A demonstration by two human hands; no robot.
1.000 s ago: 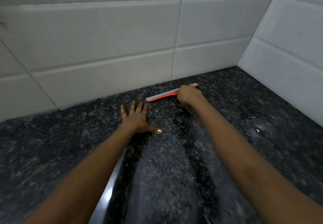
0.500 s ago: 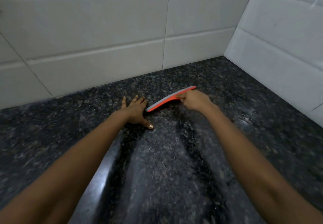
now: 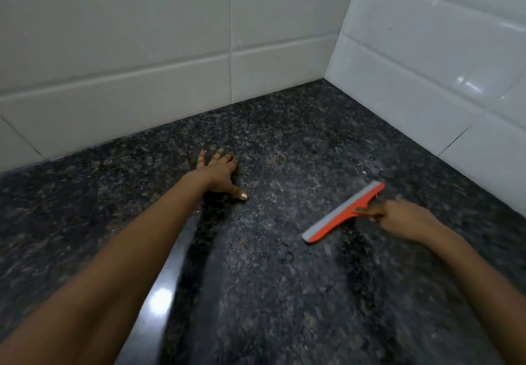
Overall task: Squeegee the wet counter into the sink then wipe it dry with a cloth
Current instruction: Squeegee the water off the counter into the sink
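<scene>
An orange squeegee (image 3: 340, 214) with a grey rubber blade lies slanted on the dark speckled granite counter (image 3: 284, 142), right of centre. My right hand (image 3: 404, 219) grips its handle from the near right side. My left hand (image 3: 220, 175) rests flat on the counter to the left, fingers spread and thumb out. Small water drops (image 3: 373, 168) glint on the stone just beyond the blade's far end. No sink and no cloth are in view.
White tiled walls meet in a corner: the back wall (image 3: 142, 51) runs across the top, the side wall (image 3: 441, 51) closes the right. A glossy strip (image 3: 159, 302) catches light beside my left forearm.
My right hand has pulled the squeegee away from the back wall, toward me and to the right across the counter. The left hand has stayed flat in place.
</scene>
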